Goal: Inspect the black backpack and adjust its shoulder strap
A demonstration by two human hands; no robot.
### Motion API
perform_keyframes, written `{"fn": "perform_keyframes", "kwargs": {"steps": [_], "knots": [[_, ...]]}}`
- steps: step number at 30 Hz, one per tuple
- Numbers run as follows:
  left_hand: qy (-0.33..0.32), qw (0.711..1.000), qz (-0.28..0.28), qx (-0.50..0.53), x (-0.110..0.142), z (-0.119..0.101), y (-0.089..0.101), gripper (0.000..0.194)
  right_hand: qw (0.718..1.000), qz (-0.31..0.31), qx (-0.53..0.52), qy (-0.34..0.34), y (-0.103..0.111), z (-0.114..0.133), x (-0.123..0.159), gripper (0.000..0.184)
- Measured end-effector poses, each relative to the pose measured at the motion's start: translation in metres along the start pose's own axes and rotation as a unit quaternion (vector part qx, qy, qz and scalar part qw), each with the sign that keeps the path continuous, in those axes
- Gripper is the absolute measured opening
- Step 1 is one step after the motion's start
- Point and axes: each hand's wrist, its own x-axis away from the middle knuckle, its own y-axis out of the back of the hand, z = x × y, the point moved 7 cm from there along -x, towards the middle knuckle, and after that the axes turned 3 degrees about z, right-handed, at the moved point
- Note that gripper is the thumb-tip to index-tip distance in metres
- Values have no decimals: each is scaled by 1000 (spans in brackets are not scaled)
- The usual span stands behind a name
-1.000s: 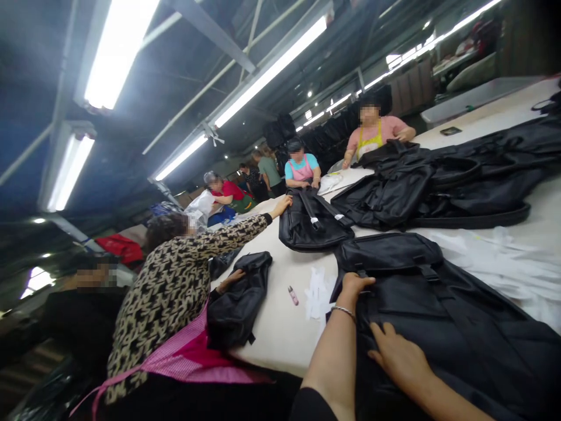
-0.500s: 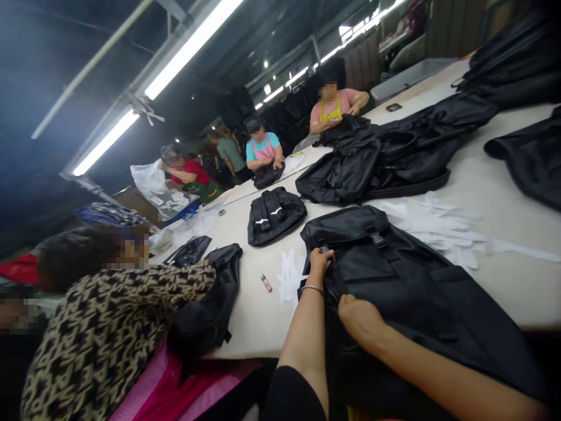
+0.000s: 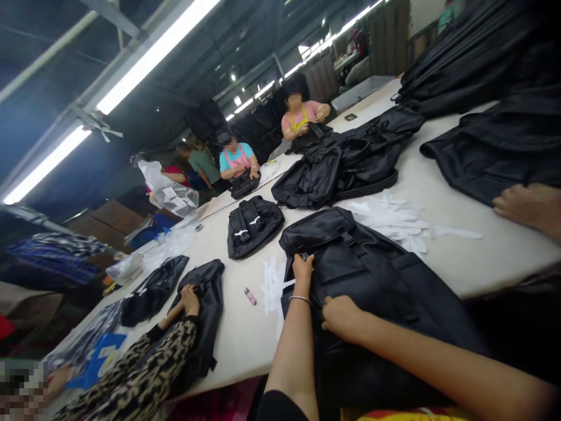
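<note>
A large black backpack point(image 3: 377, 275) lies flat on the white table point(image 3: 245, 333) in front of me. My left hand point(image 3: 302, 270), with a thin bracelet at the wrist, is closed on the bag's left edge near a zipper. My right hand point(image 3: 342, 316) is curled with its fingers pinching the black fabric just right of the left hand. White paper pieces point(image 3: 272, 283) lie beside the bag's left edge.
A small pink object point(image 3: 250, 296) lies on the table. Another black backpack point(image 3: 253, 225) and a pile of black bags point(image 3: 342, 164) lie farther back. A co-worker in a patterned sleeve point(image 3: 144, 362) holds a black bag point(image 3: 205, 310) at my left. Another person's hand point(image 3: 526, 206) rests at right.
The view has swung right and down. My hands shifted slightly along the bag's left edge and closer together. The co-worker on the left drew an arm back onto a black bag.
</note>
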Motion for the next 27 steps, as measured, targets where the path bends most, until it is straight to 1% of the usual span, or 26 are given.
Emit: {"fn": "perform_keyframes", "kwargs": {"steps": [1, 3, 5, 7, 8, 10, 13, 16, 18, 20, 23, 25, 27], "knots": [[-10, 1000, -5, -9, 5, -2, 5, 41, 1000, -11, 6, 2, 8, -10, 7, 16], [-46, 999, -6, -23, 17, -3, 17, 46, 998, -59, 28, -3, 22, -39, 22, 20], [-113, 993, 1, -43, 31, 1, 31, 40, 991, -119, 61, -27, 24, -78, 38, 20], [-176, 982, 5, -71, 47, 11, 44, 34, 983, -148, 89, -63, 11, -119, 49, 27], [-196, 977, 3, -83, 54, 19, 50, 33, 980, -161, 94, -63, 1, -135, 52, 33], [-209, 973, -12, -101, 68, 34, 60, 32, 976, -191, 98, -45, -18, -155, 55, 40], [-205, 969, -59, -122, 83, 49, 71, 24, 965, -240, 105, -15, -35, -166, 56, 43], [-182, 969, -98, -139, 90, 54, 78, 13, 955, -272, 114, 16, -39, -168, 56, 46], [-164, 968, -122, -146, 90, 56, 87, 14, 952, -283, 118, 28, -38, -168, 56, 47], [-134, 966, -165, -148, 87, 60, 104, 19, 950, -287, 118, 26, -37, -169, 56, 47], [-67, 962, -227, -136, 76, 76, 133, 28, 953, -281, 115, 16, -35, -168, 58, 46], [-30, 965, -226, -127, 64, 89, 144, 26, 955, -274, 112, 8, -33, -166, 59, 45], [-8, 974, -193, -119, 55, 101, 145, 20, 958, -268, 103, -1, -32, -165, 58, 44]]}}
